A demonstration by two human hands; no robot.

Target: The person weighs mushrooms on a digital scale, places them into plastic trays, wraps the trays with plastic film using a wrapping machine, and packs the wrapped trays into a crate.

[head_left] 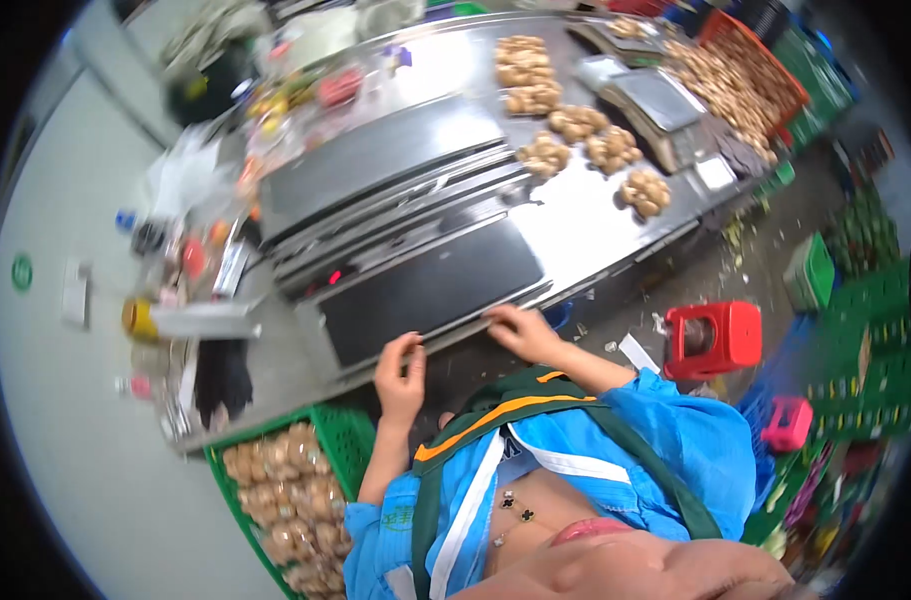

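My left hand (400, 378) is raised at the front edge of a black-topped wrapping machine (430, 285), fingers apart and holding nothing. To its right, my right hand (520, 333) reaches to the same edge with its fingers spread, also holding nothing. Behind the black plate lie metal rollers and a second dark plate (385, 160). Several packs of brown mushrooms (612, 150) sit on the steel table (585, 215) to the right of the machine. A green crate (347, 440) of wrapped mushroom packs stands below and left of my left hand.
A scale (657, 98) and an orange crate (765, 75) with loose mushrooms are at the back right. A red stool (730, 338) and a pink stool (787, 424) stand on the floor at right. Bags and small items clutter the table's left end.
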